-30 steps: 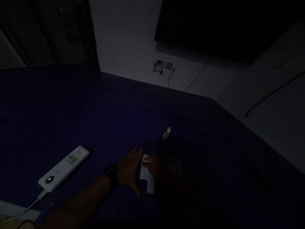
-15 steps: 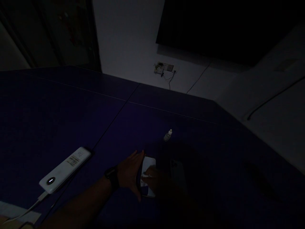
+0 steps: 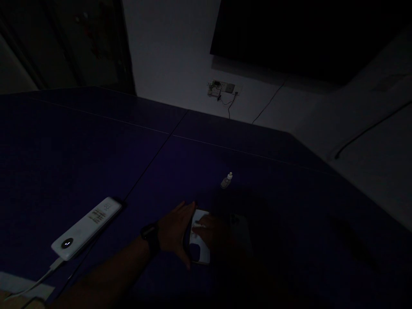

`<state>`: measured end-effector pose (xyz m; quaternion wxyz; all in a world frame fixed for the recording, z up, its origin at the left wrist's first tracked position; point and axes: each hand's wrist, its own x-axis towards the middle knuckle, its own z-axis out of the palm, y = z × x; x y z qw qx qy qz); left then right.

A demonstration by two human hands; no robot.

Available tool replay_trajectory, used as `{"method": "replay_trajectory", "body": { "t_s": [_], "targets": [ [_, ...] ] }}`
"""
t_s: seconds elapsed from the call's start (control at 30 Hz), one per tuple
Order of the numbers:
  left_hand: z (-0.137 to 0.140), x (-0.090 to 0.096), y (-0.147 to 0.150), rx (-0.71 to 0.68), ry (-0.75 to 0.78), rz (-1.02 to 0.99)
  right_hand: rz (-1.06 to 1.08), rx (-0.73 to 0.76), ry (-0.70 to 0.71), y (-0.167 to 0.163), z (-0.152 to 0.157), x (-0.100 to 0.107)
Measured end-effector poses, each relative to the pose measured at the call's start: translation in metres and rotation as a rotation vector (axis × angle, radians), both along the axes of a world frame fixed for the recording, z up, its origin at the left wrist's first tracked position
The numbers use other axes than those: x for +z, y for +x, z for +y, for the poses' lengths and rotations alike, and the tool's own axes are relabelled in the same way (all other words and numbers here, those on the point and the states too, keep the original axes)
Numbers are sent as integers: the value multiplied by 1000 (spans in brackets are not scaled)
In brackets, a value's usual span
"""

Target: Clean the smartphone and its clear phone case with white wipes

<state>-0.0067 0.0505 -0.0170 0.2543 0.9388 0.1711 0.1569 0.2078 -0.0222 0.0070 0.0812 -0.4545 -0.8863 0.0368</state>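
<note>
A smartphone (image 3: 203, 255) lies on the dark blue surface, its glossy face up and catching a pale reflection. My left hand (image 3: 175, 229), wearing a black watch (image 3: 150, 233), spans the phone's left side, index finger at the far corner and thumb at the near one, bracing it. Over the phone's face is my right hand (image 3: 210, 231), mostly in shadow, its fingertips pinched on a small white cloth (image 3: 198, 225) pressed to the glass. Just right of it rests a second phone (image 3: 240, 229), camera side up and very dim. A small clear bottle with a white cap (image 3: 226, 180) lies beyond my hands.
At left lies a white power bank (image 3: 85, 229) with a lit display and a white cable (image 3: 41, 279). The blue surface (image 3: 144, 146) reaches a wall with sockets (image 3: 223, 88) and thin cords. A big dark screen (image 3: 289, 38) hangs above.
My right hand has moved slightly toward the phone's far end with the cloth. My left hand stays braced on the phone. The camera has shifted a little.
</note>
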Motion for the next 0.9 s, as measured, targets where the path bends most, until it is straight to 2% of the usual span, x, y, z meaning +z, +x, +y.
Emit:
{"method": "replay_trajectory", "body": {
  "t_s": [0.07,0.13,0.2,0.3,0.4,0.6,0.67,0.8,0.9],
  "targets": [
    [0,0,0,-1,-8,-12,-38,-112,-20,4,14,5],
    [0,-1,0,2,-8,-17,-49,-161,-30,6,24,6],
    [0,-1,0,3,1,-9,-50,-146,-41,5,22,3],
    [0,-3,-1,-5,10,-9,-53,-67,-70,2,0,-7],
    [1,-4,-1,-15,13,-22,-63,-55,-71,3,-10,-10],
    [1,-1,-1,-12,30,-6,-74,-192,-9,9,21,2],
    [1,0,-1,-11,33,6,-74,-182,-16,6,16,-2],
    [1,1,-2,-15,41,16,-81,-86,-39,1,-17,-15],
    [1,-1,-2,-24,46,8,-72,-81,-2,6,-18,-11]
  ]
}}
